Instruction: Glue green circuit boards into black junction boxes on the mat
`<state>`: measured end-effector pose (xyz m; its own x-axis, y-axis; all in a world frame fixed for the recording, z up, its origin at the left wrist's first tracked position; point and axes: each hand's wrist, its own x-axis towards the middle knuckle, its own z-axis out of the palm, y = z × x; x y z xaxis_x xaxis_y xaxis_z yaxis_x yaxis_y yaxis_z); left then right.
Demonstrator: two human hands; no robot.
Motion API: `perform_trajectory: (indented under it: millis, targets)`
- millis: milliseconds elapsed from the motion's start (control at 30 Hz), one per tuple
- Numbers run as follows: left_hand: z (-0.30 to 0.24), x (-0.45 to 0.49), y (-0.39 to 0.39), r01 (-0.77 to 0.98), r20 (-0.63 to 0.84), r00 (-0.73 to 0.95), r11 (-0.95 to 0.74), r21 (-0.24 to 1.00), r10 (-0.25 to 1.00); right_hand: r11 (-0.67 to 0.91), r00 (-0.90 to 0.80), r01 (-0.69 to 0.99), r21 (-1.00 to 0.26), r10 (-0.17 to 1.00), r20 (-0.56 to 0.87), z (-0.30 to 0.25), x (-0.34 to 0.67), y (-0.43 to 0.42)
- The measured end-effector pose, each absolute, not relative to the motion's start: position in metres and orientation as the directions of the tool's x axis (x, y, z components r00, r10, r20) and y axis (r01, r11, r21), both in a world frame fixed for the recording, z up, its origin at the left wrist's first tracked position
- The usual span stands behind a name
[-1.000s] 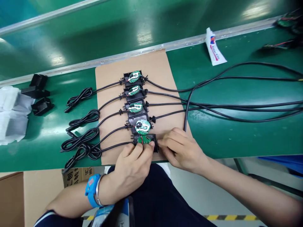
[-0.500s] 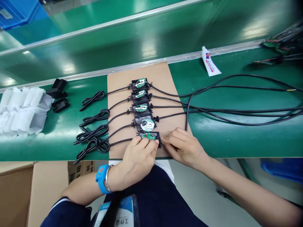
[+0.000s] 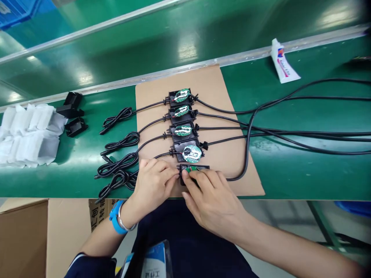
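Observation:
The nearest black plastic case [image 3: 204, 167] lies at the front of a cardboard sheet [image 3: 246, 185], with a green circuit board [image 3: 191, 168] partly visible in it. At the case's left end, my left hand [image 3: 153, 181] pinches the thin black cable, whose end is hidden by the fingers. My right hand [image 3: 213, 197] has its fingers closed over the case and board, covering much of both. A thick black cable [image 3: 236, 178] leaves the right side. Beyond it, several similar cases with boards stand in a column, such as one with a round board [image 3: 191, 153].
Coiled black cables [image 3: 116, 162] lie to the left. White wrapped packets [image 3: 31, 135] and loose black cases [image 3: 75, 126] sit farther left. A white tube [image 3: 284, 65] rests at the back right. Long black cables [image 3: 304, 134] cross the green bench [image 3: 304, 173].
My left hand has shifted from over the nearest case to the cable at its left end. My right hand has moved from the right end onto the case. The view has shifted slightly.

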<state>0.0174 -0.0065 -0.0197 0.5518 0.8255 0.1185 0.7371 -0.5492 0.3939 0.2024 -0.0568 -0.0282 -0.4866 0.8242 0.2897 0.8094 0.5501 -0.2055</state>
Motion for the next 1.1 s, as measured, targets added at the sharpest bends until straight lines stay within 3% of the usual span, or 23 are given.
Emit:
perform_trajectory:
  millis: [200,333,433,533,700,867,967,1100]
  targets:
    - [-0.02,0.014,-0.007,0.719,0.139,0.565,-0.568,0.4,0.813,0.48,-0.406,0.846,-0.23,0.862,0.305,-0.031,0.207,-0.064]
    - [-0.008,0.013,0.009,0.698,0.057,0.607,-0.566,0.438,0.793,0.589,-0.499,0.736,-0.333,0.805,0.32,-0.019,0.232,-0.044]
    - [-0.003,0.015,0.028,0.751,0.059,0.562,-0.539,0.381,0.825,0.644,-0.505,0.678,-0.354,0.759,0.412,-0.015,0.264,-0.009]
    - [-0.007,0.018,0.039,0.806,0.032,0.516,-0.499,0.318,0.856,0.634,-0.519,0.692,-0.344,0.769,0.374,-0.028,0.291,0.026]
    - [-0.013,0.018,0.035,0.768,0.076,0.483,-0.464,0.443,0.872,0.653,-0.517,0.573,-0.496,0.757,0.4,-0.054,0.31,0.043]
    - [0.003,0.017,0.023,0.743,0.137,0.452,-0.457,0.488,0.881,0.697,-0.615,0.428,-0.575,0.691,0.38,-0.034,0.32,0.034]
    - [0.01,0.021,0.021,0.762,0.137,0.462,-0.471,0.445,0.876,0.709,-0.705,0.401,-0.58,0.643,0.299,-0.016,0.319,0.034]
    - [0.012,0.027,0.023,0.802,0.129,0.483,-0.497,0.331,0.866,0.746,-0.75,0.37,-0.554,0.591,0.295,-0.006,0.309,0.041]
